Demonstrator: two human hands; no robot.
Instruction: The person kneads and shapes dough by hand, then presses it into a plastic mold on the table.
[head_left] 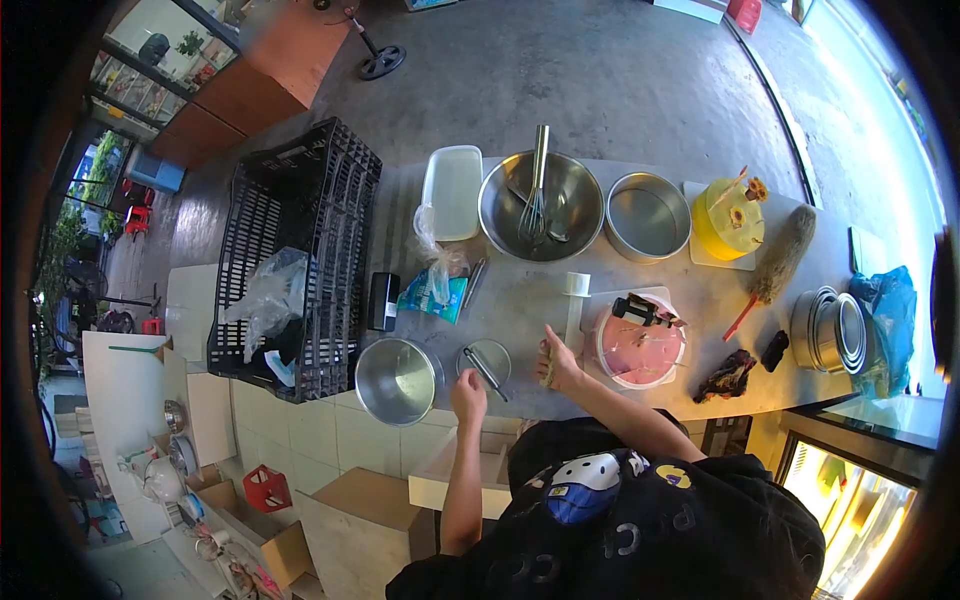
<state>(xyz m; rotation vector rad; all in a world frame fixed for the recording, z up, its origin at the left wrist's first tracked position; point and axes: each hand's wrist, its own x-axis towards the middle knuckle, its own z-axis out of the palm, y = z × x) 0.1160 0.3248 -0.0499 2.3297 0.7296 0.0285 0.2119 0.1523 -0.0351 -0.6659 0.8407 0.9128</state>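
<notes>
My left hand (468,396) is closed, fingers drawn together, just beside a slim dark-and-silver tool (486,372) that lies across a round clear disc (503,357). Whatever it may pinch is too small to make out. To the right, my right hand (556,365) is curled with the thumb up; a small tan thing seems to show at its fingers, its kind unclear. Close by that hand stand a white-handled tool (577,286) and a round pink cake-like block (636,345) with thin sticks and a black clip-like piece on top. A deep metal pot (397,381) sits left of my left hand.
A black plastic crate (335,250) borders the left side. Along the back are a white tray (452,190), a steel bowl (503,225) with a whisk (537,185), a round tin (648,216) and a yellow cake-like block (728,225). Nested tins (815,330) stand right.
</notes>
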